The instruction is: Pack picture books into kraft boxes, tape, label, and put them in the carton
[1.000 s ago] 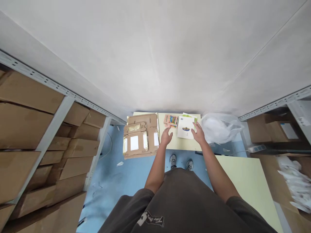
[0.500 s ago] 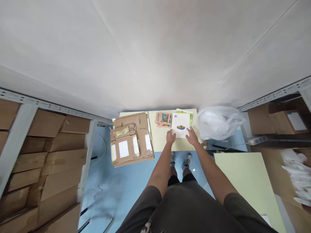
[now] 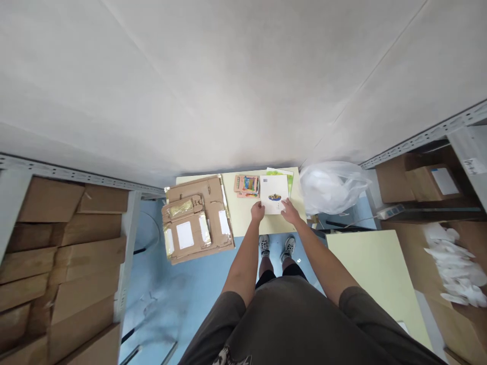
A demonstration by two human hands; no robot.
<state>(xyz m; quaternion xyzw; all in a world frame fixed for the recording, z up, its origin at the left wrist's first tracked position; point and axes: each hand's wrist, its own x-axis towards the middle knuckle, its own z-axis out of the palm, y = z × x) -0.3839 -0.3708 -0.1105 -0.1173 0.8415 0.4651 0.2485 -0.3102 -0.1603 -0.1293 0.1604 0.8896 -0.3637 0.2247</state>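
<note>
- Hands: left hand (image 3: pixel 257 212) and right hand (image 3: pixel 290 211) pinch the near corners of a white rectangular paper booklet (image 3: pixel 274 188) over the pale-yellow rectangular surface (image 3: pixel 243 220).
- Just left: stacked pink printed boxes (image 3: pixel 247 185).
- Behind, partly covered: a green-and-white flat booklet (image 3: pixel 290 178).

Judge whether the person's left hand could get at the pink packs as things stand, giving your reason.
Probably yes: the pink packs lie just beyond the left hand, with nothing visible between, though it would likely have to leave the corner of the white booklet first.
</note>
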